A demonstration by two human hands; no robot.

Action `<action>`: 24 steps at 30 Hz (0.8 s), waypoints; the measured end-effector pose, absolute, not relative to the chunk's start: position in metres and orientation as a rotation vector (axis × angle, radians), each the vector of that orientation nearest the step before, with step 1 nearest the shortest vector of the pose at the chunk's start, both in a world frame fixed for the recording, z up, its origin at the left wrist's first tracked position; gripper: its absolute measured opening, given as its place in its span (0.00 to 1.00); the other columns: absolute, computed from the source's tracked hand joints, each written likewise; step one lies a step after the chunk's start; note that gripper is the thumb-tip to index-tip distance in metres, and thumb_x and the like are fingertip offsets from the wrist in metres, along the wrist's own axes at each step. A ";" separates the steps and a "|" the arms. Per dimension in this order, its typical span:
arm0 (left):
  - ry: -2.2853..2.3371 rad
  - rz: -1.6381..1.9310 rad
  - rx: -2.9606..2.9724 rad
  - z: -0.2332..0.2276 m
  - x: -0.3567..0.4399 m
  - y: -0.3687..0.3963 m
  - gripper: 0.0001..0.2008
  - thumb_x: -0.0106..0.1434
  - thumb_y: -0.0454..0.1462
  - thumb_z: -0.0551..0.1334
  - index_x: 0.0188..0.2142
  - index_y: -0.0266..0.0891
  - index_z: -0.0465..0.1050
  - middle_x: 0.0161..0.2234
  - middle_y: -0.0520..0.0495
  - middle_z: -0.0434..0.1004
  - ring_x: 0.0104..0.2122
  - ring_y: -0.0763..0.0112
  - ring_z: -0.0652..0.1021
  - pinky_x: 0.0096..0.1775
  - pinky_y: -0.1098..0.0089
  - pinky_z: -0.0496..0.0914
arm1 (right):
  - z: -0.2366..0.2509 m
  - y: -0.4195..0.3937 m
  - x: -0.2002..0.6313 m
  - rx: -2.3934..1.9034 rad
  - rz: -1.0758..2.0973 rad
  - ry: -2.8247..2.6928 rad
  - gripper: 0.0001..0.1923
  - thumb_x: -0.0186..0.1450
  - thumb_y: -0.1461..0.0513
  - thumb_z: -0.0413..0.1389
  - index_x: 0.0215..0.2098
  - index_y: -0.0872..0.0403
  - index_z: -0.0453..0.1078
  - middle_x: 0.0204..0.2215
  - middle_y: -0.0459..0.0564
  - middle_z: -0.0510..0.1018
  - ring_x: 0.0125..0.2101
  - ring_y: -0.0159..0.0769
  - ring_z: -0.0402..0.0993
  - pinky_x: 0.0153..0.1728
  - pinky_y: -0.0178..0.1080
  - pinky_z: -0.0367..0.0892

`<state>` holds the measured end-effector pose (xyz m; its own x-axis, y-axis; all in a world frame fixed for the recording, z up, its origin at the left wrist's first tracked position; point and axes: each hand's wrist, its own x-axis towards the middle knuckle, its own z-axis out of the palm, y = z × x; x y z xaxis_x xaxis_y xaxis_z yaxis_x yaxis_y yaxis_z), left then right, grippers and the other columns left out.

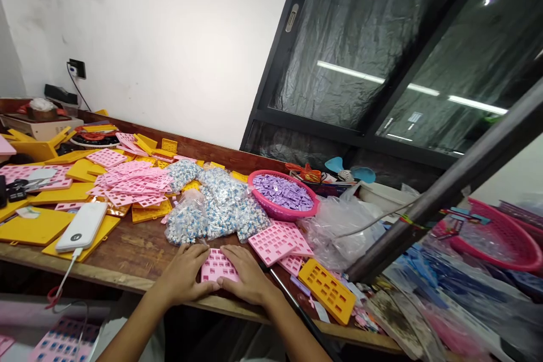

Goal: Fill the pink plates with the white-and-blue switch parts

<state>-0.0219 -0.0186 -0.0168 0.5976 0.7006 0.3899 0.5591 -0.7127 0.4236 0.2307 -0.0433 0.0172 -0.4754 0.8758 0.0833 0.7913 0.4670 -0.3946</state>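
Observation:
A pink foam sheet with rows of square holes [219, 267] lies at the front edge of the bench. My left hand [185, 276] grips its left side, with the thumb along the near edge. On the other side, my right hand [249, 276] is curved round the right edge and far corner, its thumb near the left one. Just beyond my hands sit clear bags of small blue and white pieces [220, 203]. More pink sheets [274, 243] lie to the right of my right hand, beside a yellow tray with holes [326, 291].
A pink basket of purple pieces [283, 192] stands behind the sheets. At left are a pile of pink sheets [133, 181], yellow boards [36, 226] and a white power bank [82, 226] with a cable. A slanted dark post [445, 181] rises at right, near plastic bags [343, 226].

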 end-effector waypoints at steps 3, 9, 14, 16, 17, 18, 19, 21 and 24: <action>1.026 0.783 2.583 -0.016 -0.021 -0.020 0.33 0.68 0.58 0.59 0.65 0.44 0.67 0.62 0.39 0.72 0.62 0.51 0.70 0.65 0.51 0.58 | 0.016 -0.044 0.226 -1.450 0.406 -2.423 0.36 0.70 0.45 0.56 0.69 0.54 0.62 0.68 0.58 0.66 0.67 0.52 0.60 0.68 0.55 0.51; 1.025 0.754 2.642 -0.010 -0.022 -0.026 0.28 0.71 0.53 0.55 0.63 0.41 0.70 0.62 0.38 0.72 0.62 0.52 0.70 0.64 0.50 0.60 | 0.027 -0.053 0.212 -1.530 0.390 -2.469 0.34 0.73 0.47 0.51 0.71 0.56 0.60 0.70 0.59 0.63 0.70 0.51 0.55 0.71 0.55 0.46; 1.031 0.745 2.694 -0.009 -0.026 -0.031 0.30 0.69 0.52 0.57 0.64 0.39 0.69 0.63 0.35 0.71 0.62 0.49 0.71 0.64 0.48 0.61 | 0.038 -0.105 0.247 -1.568 0.244 -2.302 0.41 0.71 0.43 0.52 0.74 0.55 0.52 0.73 0.59 0.57 0.71 0.52 0.52 0.70 0.54 0.49; 1.028 0.742 2.709 -0.011 -0.025 -0.030 0.30 0.69 0.50 0.58 0.65 0.40 0.68 0.65 0.36 0.70 0.64 0.49 0.69 0.65 0.49 0.61 | 0.034 -0.137 0.277 -1.697 0.088 -2.065 0.33 0.72 0.44 0.52 0.68 0.53 0.64 0.67 0.60 0.68 0.66 0.53 0.62 0.67 0.55 0.56; 1.024 0.740 2.716 -0.012 -0.024 -0.029 0.29 0.69 0.49 0.58 0.66 0.42 0.67 0.66 0.38 0.68 0.65 0.50 0.68 0.65 0.49 0.60 | 0.029 -0.153 0.293 -1.767 0.009 -1.967 0.29 0.73 0.45 0.51 0.63 0.52 0.69 0.62 0.60 0.73 0.63 0.54 0.66 0.65 0.56 0.59; 1.021 0.736 2.721 -0.012 -0.021 -0.028 0.29 0.69 0.49 0.58 0.66 0.43 0.67 0.68 0.39 0.66 0.67 0.50 0.66 0.66 0.49 0.59 | 0.023 -0.169 0.310 -1.841 -0.044 -1.912 0.26 0.73 0.46 0.51 0.60 0.52 0.72 0.59 0.60 0.76 0.60 0.55 0.70 0.63 0.57 0.62; 1.018 0.729 2.724 -0.013 -0.017 -0.028 0.29 0.69 0.48 0.58 0.66 0.44 0.66 0.68 0.40 0.65 0.67 0.50 0.65 0.67 0.48 0.58 | 0.017 -0.184 0.325 -1.918 -0.097 -1.858 0.25 0.72 0.46 0.53 0.58 0.52 0.73 0.57 0.60 0.78 0.59 0.57 0.71 0.62 0.58 0.63; 1.019 0.708 2.722 -0.015 -0.006 -0.028 0.30 0.70 0.51 0.56 0.67 0.44 0.65 0.69 0.40 0.64 0.67 0.50 0.66 0.67 0.47 0.58 | 0.004 -0.209 0.348 -2.024 -0.156 -1.821 0.26 0.67 0.45 0.58 0.56 0.51 0.74 0.55 0.61 0.78 0.57 0.60 0.72 0.60 0.59 0.65; 1.043 0.683 2.707 -0.017 0.012 -0.032 0.35 0.70 0.57 0.53 0.67 0.39 0.65 0.67 0.35 0.66 0.66 0.47 0.68 0.66 0.46 0.59 | -0.012 -0.230 0.363 -2.059 -0.193 -1.833 0.21 0.68 0.50 0.58 0.55 0.49 0.75 0.53 0.59 0.79 0.53 0.58 0.77 0.54 0.55 0.71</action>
